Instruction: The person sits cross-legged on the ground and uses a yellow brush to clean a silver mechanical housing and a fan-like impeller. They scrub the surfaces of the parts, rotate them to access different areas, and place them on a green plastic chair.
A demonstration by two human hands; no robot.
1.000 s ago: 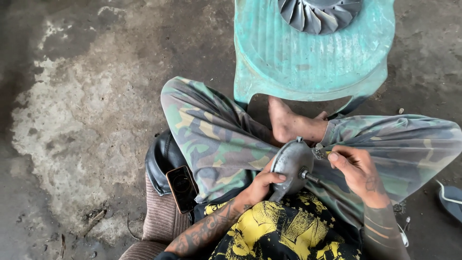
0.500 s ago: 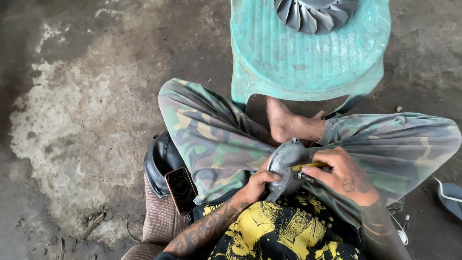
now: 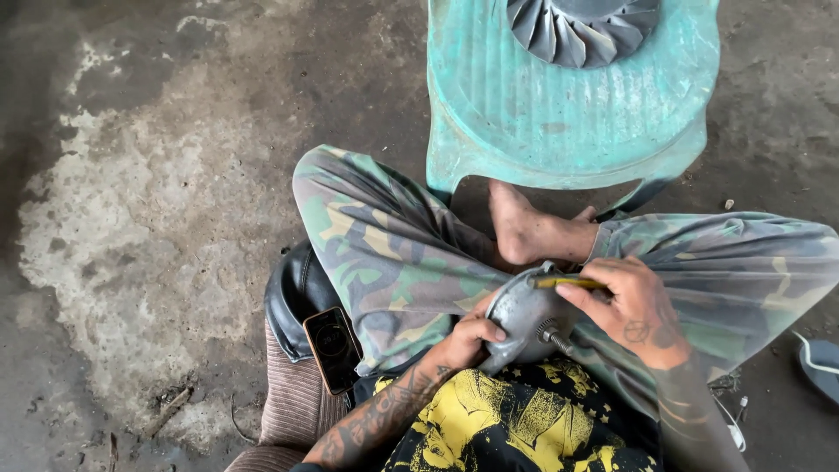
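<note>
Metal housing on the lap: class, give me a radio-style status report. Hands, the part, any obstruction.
Left hand steadies grey metal housing on lap. Right hand holds yellow-handled tool against its rim. Threaded stud sticks out, bare. Nothing blocking.

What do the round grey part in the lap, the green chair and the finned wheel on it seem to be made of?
Round grey part: apparently cast metal, with a dull grey skin and a threaded stud.
Green chair: looks like moulded plastic, with a ribbed seat, faded and scuffed.
Finned wheel: probably metal, with thin curved blades and a matt grey sheen.
The left hand steadies the part; the right hand holds a yellow-handled tool against it.
</note>
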